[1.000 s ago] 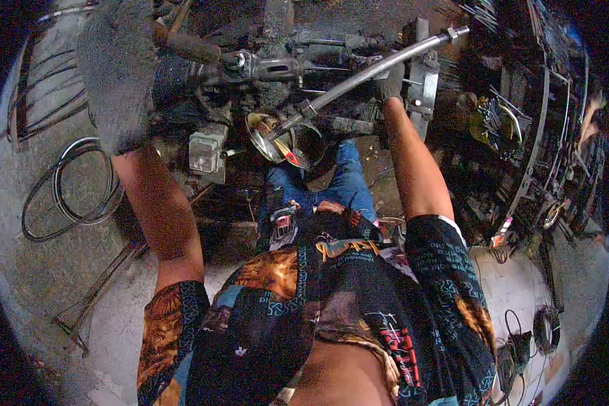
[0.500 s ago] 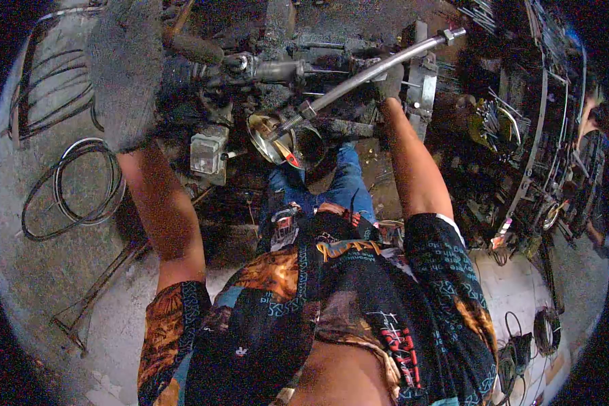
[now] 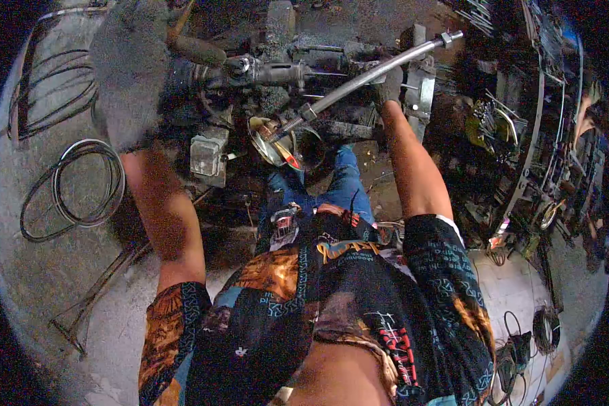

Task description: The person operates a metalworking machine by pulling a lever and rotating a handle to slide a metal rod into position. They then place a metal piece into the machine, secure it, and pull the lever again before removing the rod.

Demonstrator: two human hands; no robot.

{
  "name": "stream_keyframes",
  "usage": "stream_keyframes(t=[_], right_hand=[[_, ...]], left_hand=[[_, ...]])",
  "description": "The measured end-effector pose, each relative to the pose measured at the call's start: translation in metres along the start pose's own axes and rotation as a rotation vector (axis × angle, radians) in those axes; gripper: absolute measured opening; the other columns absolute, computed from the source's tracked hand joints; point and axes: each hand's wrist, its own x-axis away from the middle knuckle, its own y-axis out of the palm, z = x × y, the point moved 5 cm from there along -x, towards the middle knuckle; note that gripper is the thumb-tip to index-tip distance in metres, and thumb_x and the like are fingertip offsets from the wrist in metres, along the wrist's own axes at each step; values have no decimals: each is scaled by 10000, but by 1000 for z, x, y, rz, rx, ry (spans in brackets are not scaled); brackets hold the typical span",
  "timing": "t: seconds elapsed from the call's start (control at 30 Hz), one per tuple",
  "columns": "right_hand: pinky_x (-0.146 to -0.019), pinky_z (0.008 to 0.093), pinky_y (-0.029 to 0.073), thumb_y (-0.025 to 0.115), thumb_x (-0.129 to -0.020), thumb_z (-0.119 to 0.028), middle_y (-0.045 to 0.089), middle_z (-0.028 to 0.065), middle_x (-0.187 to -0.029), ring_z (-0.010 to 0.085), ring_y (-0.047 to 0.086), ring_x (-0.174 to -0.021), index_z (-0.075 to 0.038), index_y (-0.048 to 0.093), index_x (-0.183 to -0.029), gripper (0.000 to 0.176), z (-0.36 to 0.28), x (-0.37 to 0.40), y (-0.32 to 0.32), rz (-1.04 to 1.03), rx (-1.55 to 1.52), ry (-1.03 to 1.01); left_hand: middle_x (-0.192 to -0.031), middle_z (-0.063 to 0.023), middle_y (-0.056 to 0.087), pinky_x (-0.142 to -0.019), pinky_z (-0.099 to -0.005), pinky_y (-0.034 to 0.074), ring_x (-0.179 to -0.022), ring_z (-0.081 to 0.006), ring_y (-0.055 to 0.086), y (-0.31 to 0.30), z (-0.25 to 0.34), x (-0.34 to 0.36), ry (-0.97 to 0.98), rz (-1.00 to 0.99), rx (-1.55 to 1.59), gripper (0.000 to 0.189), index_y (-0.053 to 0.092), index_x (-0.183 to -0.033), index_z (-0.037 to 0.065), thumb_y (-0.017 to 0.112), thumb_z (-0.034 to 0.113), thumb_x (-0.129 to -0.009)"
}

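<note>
My left hand [image 3: 130, 74], in a dark grey work glove, is raised at the upper left beside the metal machine. A brownish stick [image 3: 181, 19] shows near its thumb side; the fingers are too dark to make out. My right hand [image 3: 388, 89], also in a dark glove, is at the far side of the machine, just under a long steel rod [image 3: 379, 70]. Its fingers are hidden. The rod lies slanted, with nuts near both ends and a threaded lower end over a round metal bowl [image 3: 262, 142]. A greasy machine shaft [image 3: 277, 72] runs between my hands.
A grey metal block [image 3: 208, 154] sits on the near side of the machine. Coiled hose [image 3: 88, 183] lies on the floor at left. Metal racking [image 3: 536, 135] and a bundle of thin rods [image 3: 497, 125] stand at right. Another person's arm [image 3: 587, 118] shows at the far right.
My left hand has shifted very slightly to the right in view. My right hand and the steel rod stay nearly in place. The other person at far right has moved a little.
</note>
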Motion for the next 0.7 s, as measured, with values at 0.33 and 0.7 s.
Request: stream_keyframes(t=[0.33, 0.7], right_hand=[[-981, 385, 474, 625, -947, -239, 644, 131, -1188, 262, 588, -1118, -1, 628, -1244, 381, -203, 46, -153, 597, -125, -476], [-1066, 508, 378, 566, -962, -451, 665, 173, -1178, 371, 583, -1155, -39, 652, -1224, 496, -270, 12, -93, -20, 744, -799]], left_hand=[[-833, -27, 625, -629, -302, 449, -675, -135, 550, 0, 4, 3, 73, 46, -56, 310, 658, -981, 26, 570, 323, -997], [-868, -33, 627, -678, -303, 460, -738, -137, 559, -3, -12, 0, 31, -27, -13, 314, 659, -1000, 28, 566, 328, -1000]])
